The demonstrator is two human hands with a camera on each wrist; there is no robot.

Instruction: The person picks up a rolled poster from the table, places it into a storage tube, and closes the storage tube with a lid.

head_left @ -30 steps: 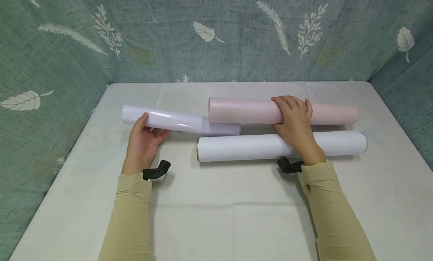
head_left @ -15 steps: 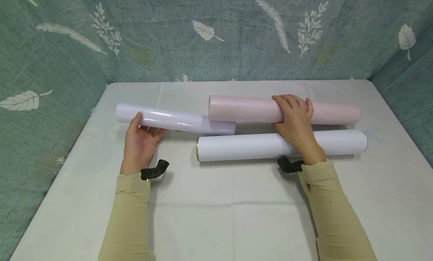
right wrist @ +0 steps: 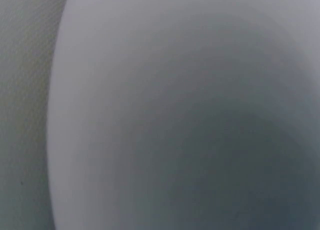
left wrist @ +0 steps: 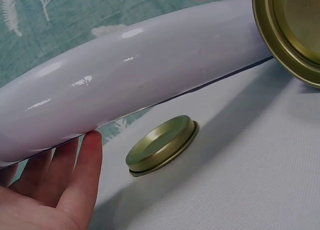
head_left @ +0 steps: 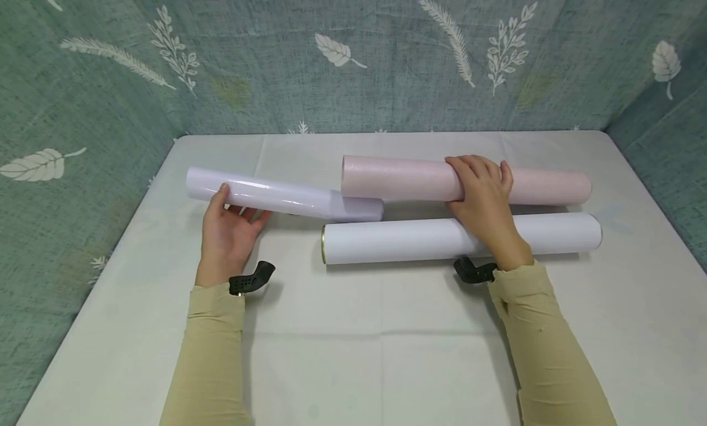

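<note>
Head view: nearest to us we see the white tube (head_left: pixel 386 242) lying on the table (head_left: pixel 326 364). Left of it, the left hand (head_left: pixel 227 240) holds the glossy pale roll (head_left: pixel 282 196) between thumb and fingers; in the left wrist view we see a golden lid (left wrist: pixel 162 146), also left of the white tube. Beyond the white tube, the right hand (head_left: pixel 486 206), reaching over it, has its fingers curled round the pink tube (head_left: pixel 397 178)

Glossy pale-lilac roll (head_left: pixel 284 196) and thicker pale-pink tube (head_left: pixel 402 179), both held above a desk (head_left: pixel 320 358).
The roll, toward ten o'clock, tilts slightly, its three-o'clock end showing just below the tube's nine-o'clock end; the tube, toward two, runs nearly nine to three.
</note>
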